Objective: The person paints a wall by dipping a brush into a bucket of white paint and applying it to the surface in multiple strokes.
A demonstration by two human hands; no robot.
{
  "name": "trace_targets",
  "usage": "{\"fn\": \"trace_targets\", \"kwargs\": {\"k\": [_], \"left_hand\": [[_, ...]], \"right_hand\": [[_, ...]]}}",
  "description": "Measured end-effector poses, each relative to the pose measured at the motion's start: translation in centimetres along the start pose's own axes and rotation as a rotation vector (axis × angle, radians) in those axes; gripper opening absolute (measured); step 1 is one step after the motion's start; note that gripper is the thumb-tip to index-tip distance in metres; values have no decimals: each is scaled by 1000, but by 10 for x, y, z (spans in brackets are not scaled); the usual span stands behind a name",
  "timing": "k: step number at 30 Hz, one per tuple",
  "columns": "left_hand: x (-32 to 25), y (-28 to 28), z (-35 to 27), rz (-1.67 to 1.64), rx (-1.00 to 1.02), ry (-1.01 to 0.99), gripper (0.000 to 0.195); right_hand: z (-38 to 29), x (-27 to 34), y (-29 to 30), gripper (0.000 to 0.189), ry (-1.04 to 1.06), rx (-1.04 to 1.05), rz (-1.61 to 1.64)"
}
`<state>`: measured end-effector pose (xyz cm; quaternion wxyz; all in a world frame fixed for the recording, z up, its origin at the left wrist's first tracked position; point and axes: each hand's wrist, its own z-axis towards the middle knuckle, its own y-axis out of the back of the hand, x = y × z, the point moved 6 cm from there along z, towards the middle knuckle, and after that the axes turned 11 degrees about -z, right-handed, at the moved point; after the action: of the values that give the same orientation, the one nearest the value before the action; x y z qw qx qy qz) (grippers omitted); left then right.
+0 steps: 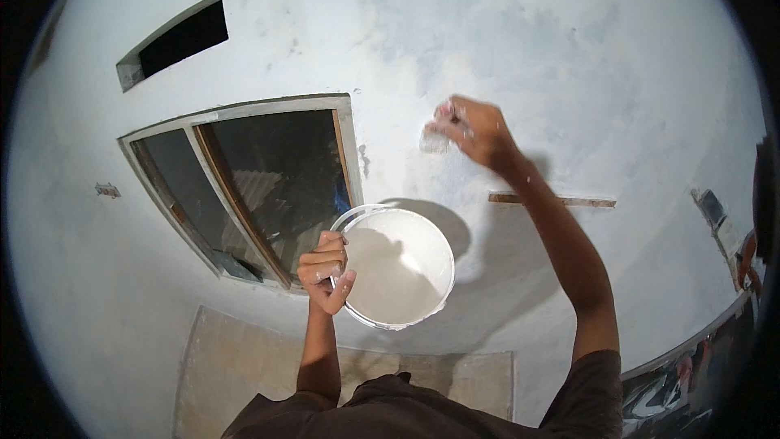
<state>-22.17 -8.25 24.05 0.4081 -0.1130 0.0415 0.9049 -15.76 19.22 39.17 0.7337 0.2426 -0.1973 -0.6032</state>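
Observation:
My left hand (326, 271) grips the rim and handle side of a white plastic bucket (451, 268), which is held up below the wall's middle. Pale, paint-like liquid (390, 286) lies inside it. Above and to the right, my right hand (475, 128) is raised to the white, blotchy wall (548, 61). Its fingers are closed on a small, blurred, whitish tool, probably a paintbrush (434, 141), whose end is at the wall. White smears mark the fingers of both hands.
Left of the bucket is a framed window (274, 171), with a dark wall opening (186, 36) above it. A narrow wooden strip (588, 202) sits in the wall behind my right forearm. A bare switch box (108, 189) is at the far left. Dark items (676, 384) stand at the lower right.

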Motion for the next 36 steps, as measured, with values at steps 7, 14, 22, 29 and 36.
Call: {"fn": "trace_targets", "kwargs": {"k": [7,14,22,29,36], "left_hand": [[-9,-1,0,43,-53,-23,28],[-13,-7,-3,73,-80,-20,29],[-15,-5,-14,86,-65,-2,30],[-16,-4,-22,79,-105,20,31],[-12,-5,-27,85,-114,26,32]], "right_hand": [[66,45,44,16,277,-227,-305],[-15,43,-20,17,629,-65,-479],[5,9,-35,29,-78,156,13],[52,31,28,18,201,-234,-187],[-87,1,-58,12,618,-3,-362]]}}
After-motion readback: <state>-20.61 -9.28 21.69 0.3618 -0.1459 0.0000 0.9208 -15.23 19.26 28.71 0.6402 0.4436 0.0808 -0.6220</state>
